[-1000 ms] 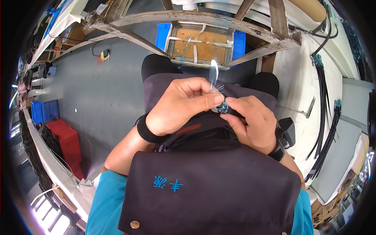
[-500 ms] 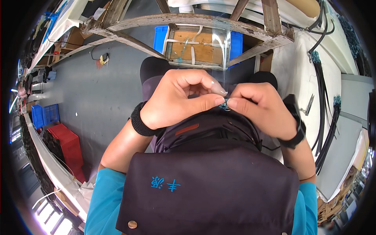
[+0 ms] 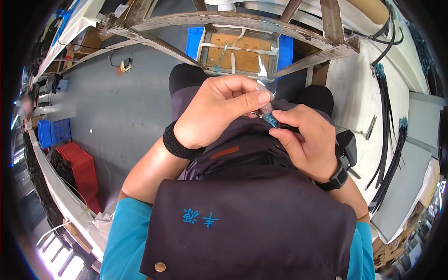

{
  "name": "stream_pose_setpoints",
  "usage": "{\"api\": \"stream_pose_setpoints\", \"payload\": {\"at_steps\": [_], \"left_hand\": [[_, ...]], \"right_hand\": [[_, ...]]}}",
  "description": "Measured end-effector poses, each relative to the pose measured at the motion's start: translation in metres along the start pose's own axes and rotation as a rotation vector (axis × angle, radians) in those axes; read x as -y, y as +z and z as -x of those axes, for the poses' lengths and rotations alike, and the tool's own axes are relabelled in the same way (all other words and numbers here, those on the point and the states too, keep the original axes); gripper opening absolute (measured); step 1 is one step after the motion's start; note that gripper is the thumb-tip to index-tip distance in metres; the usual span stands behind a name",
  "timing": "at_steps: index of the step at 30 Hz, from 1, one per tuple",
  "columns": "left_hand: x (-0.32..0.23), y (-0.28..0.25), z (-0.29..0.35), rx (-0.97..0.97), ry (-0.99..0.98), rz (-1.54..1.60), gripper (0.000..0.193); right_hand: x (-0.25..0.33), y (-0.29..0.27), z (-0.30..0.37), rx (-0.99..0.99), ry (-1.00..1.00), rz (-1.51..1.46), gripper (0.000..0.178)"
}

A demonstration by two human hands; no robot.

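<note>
My left hand (image 3: 221,103) is closed in a pinch on a strip of clear plastic film (image 3: 262,70) above my lap. Just below those fingertips sits a teal, fuzzy-looking tip (image 3: 270,120), with a bit of the film against it. My right hand (image 3: 310,142) grips a dark, narrow strap (image 3: 288,127) between thumb and fingers, and the teal tip shows at its end. Most of the strap is hidden by the hand. A small shiny dark bit shows beside the teal tip, too small to name.
A wooden frame (image 3: 228,22) stands ahead of my knees, with a taped brown panel (image 3: 249,44) and blue bins (image 3: 194,41) beyond. On the white-covered table (image 3: 350,88) at right lie black straps with teal ends (image 3: 383,112) and tweezers (image 3: 371,127). A red crate (image 3: 79,170) stands left.
My hands have drawn apart: the left rose slightly, the right turned and came down. The long film strip that stretched upward now shows much shorter, and the dark strap has come into sight.
</note>
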State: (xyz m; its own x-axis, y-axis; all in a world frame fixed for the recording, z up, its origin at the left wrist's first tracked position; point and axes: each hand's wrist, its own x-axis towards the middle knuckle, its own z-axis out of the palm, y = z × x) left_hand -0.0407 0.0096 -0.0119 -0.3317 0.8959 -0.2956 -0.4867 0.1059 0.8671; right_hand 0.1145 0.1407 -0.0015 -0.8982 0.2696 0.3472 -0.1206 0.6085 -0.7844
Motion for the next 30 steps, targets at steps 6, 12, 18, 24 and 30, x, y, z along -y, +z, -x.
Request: {"api": "stream_pose_setpoints", "payload": {"at_steps": [6,12,18,24,30], "left_hand": [[0.002,-0.001,0.001,0.09,0.189,-0.056,0.01],[0.008,0.003,0.011,-0.001,0.266,-0.105,0.014],[0.006,-0.003,0.01,0.036,0.011,0.077,0.016],[0.006,-0.009,0.007,0.151,0.04,0.172,0.031],[0.027,0.006,0.011,0.109,0.288,0.129,0.036]], "right_hand": [[0.006,-0.021,-0.018,0.191,0.223,-0.06,0.013],[0.001,-0.03,-0.029,0.462,0.826,-0.521,0.016],[-0.005,0.002,-0.002,-0.003,-0.144,0.172,0.04],[0.001,-0.009,-0.007,0.001,0.009,0.087,0.024],[0.003,-0.013,-0.012,0.138,0.529,-0.378,0.027]]}}
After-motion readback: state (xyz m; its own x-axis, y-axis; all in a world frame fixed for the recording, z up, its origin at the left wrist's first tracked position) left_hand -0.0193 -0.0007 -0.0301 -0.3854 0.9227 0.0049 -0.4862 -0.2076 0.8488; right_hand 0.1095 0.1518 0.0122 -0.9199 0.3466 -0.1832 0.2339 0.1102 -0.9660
